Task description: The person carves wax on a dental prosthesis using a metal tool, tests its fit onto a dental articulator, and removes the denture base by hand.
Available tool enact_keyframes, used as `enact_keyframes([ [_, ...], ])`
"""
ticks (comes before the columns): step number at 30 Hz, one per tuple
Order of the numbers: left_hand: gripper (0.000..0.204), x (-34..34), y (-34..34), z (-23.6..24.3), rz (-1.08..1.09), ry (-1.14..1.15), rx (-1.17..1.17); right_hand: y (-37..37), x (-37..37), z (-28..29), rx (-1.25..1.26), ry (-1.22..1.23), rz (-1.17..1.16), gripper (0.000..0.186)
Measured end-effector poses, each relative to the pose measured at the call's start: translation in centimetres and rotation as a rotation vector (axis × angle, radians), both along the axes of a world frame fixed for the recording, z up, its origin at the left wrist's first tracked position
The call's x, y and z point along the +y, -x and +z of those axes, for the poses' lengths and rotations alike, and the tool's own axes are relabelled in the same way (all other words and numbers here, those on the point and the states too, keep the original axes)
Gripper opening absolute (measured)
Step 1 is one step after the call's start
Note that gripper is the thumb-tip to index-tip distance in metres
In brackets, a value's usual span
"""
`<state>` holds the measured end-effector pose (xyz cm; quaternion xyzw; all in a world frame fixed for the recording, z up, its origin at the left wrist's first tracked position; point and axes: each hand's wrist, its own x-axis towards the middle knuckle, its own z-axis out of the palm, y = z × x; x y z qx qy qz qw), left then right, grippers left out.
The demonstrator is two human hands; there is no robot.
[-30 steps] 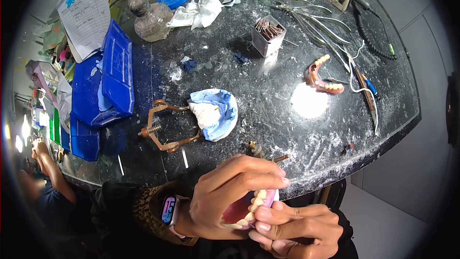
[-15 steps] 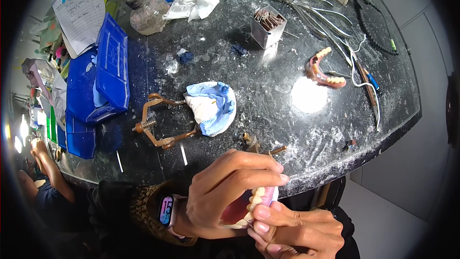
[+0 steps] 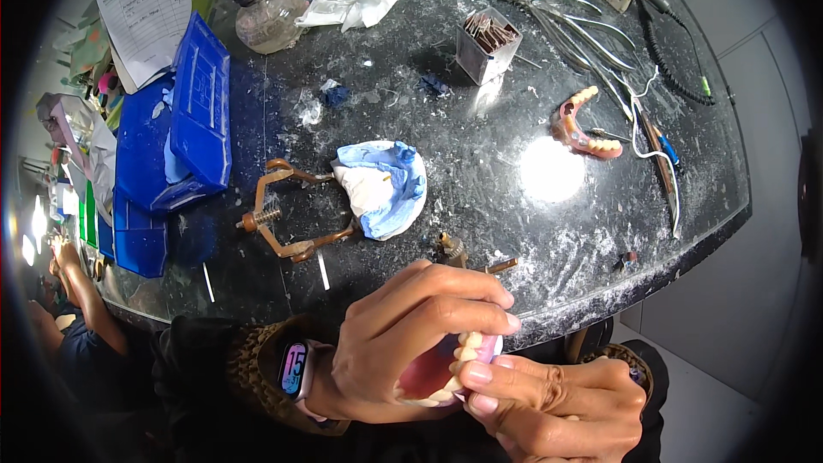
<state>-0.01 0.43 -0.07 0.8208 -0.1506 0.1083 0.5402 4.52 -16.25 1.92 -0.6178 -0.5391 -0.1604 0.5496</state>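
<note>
My left hand is wrapped round a pink denture with a row of cream teeth, above my lap near the bench's front edge. Its fingers arch over the denture's far side. From the right, my right hand presses its thumb and fingertips together on the front teeth and pink rim. Whether anything small sits between those fingertips is hidden. Just beyond my left hand lies a brass-coloured metal piece, partly covered by it. Farther off, a blue and white plaster dental model is attached to a brass articulator frame.
On the dusty black bench lie another denture, a clear container of small rods, pliers and a wax knife. A blue box stands open at left, near a glass bottle. Another person's arm shows far left.
My right hand has shifted a little to the right and turned, its fingertips still at the denture's teeth. The left hand keeps its hold. The whole view has shifted slightly.
</note>
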Motion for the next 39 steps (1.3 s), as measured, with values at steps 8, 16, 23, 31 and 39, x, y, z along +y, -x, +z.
enact_keyframes([
  [8, 0.035, -0.7, 0.4, 0.5, 0.042, 0.115, 0.064, -1.2, -2.0, 0.4, 0.228, 0.174, 0.3, 0.027],
  [16, 0.044, -0.8, 0.4, 0.5, 0.054, 0.123, 0.069, 1.8, -0.3, -1.5, 0.208, -0.081, 0.061, 0.038],
  [23, 0.043, -0.4, 0.1, 0.1, 0.018, 0.037, 0.006, 2.5, 0.6, -1.3, 0.242, -0.11, -0.074, 0.039],
  [31, 0.038, -0.9, 0.4, 0.2, 0.055, 0.094, 0.051, 2.3, 0.0, -1.3, 0.27, -0.106, -0.005, 0.037],
  [39, 0.036, -1.0, 0.5, 0.2, 0.089, 0.076, 0.038, 2.0, 0.2, -1.3, 0.249, -0.124, -0.003, 0.035],
])
